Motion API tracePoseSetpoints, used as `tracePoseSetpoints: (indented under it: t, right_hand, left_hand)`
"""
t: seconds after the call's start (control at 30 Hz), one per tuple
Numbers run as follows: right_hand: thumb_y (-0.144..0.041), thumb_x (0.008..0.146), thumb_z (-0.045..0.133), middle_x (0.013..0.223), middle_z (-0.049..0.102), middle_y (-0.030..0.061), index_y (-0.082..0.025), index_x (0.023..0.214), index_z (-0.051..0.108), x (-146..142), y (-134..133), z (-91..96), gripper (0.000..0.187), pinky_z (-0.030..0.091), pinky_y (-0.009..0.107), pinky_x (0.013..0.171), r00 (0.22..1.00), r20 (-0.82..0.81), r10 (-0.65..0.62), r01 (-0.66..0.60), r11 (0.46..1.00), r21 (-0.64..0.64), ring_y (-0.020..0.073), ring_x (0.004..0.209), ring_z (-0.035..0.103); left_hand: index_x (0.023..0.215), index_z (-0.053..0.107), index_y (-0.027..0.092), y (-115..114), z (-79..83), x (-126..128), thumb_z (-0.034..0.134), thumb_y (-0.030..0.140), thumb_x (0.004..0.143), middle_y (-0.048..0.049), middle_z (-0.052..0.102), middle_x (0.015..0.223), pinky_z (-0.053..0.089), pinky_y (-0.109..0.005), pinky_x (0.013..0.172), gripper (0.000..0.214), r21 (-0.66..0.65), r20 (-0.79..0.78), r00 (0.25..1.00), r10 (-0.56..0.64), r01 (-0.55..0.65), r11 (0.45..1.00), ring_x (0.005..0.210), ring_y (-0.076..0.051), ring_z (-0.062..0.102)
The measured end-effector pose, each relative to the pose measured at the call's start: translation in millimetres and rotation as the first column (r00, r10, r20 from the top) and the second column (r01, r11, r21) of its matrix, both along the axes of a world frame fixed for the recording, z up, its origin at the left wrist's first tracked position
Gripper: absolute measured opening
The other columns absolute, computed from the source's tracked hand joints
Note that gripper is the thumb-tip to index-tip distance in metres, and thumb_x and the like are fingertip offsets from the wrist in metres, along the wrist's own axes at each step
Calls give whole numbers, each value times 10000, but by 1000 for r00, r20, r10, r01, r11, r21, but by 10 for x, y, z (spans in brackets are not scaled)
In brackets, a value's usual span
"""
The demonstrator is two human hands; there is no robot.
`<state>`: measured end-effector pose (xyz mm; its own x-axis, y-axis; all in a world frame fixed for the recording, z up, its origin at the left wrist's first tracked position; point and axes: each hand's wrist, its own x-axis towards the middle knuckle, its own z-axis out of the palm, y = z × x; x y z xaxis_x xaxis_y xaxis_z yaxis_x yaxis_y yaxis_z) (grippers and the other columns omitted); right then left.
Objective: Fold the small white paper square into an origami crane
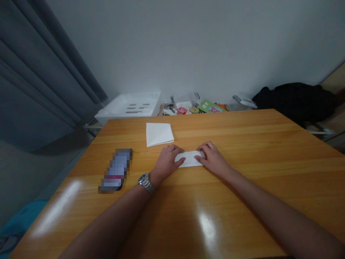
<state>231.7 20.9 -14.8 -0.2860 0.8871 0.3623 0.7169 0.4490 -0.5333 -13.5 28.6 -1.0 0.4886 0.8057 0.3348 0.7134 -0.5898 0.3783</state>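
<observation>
A small folded strip of white paper (pixel 190 158) lies on the wooden table (pixel 242 151). My left hand (pixel 166 163), with a metal watch at the wrist, presses its curled fingers on the strip's left end. On the right end my right hand (pixel 212 158) does the same, fingers bent and pinching the paper's edge. Both hands hold the paper flat against the tabletop.
A stack of white lined sheets (pixel 158 133) lies just beyond the hands. A blurred-out phone-like object (pixel 116 170) rests to the left. Behind the table stand a white plastic crate (pixel 129 106), assorted small clutter (pixel 188 107) and a black cloth heap (pixel 293 99). Grey curtains hang at left.
</observation>
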Motion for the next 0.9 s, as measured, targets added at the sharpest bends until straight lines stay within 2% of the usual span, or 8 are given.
tracePoseSetpoints:
  t: [0.3, 0.47, 0.77, 0.9]
  right_hand:
    - [-351, 875, 678, 1016, 539, 69, -206, 963, 607, 2, 9, -3, 184, 497, 382, 828, 1000, -1, -26, 26, 999, -33, 230, 904, 581]
    - [-347, 877, 675, 1014, 536, 67, -207, 960, 613, -1, 11, -4, 174, 500, 373, 804, 1000, -5, -31, 31, 999, -36, 223, 890, 578]
    - [-336, 879, 678, 1013, 535, 66, -212, 956, 605, -8, -7, 18, 164, 497, 381, 836, 999, -5, -36, 36, 999, -39, 230, 912, 580]
    - [-343, 884, 672, 1046, 544, 76, -211, 1013, 614, -9, -2, 13, 194, 498, 395, 865, 999, -9, -32, 32, 999, -40, 242, 953, 587]
  left_hand:
    - [1108, 677, 234, 27, -8, -5, 677, 313, 896, -47, 665, 1057, 462, -388, 896, 226, -31, 17, 1000, -15, 16, 999, 984, -231, 588]
    - [1105, 684, 232, 11, 1, -5, 682, 339, 891, -58, 655, 1052, 462, -392, 884, 240, -19, 19, 1000, 25, -25, 1000, 986, -239, 585]
    - [1090, 683, 232, 20, -26, -2, 693, 365, 884, -54, 643, 1019, 454, -396, 874, 246, -21, 5, 998, 57, -57, 998, 962, -242, 576]
    - [1056, 671, 215, 23, -38, 1, 704, 348, 873, -54, 635, 1005, 453, -392, 849, 229, -20, -5, 998, 67, -67, 998, 945, -242, 570]
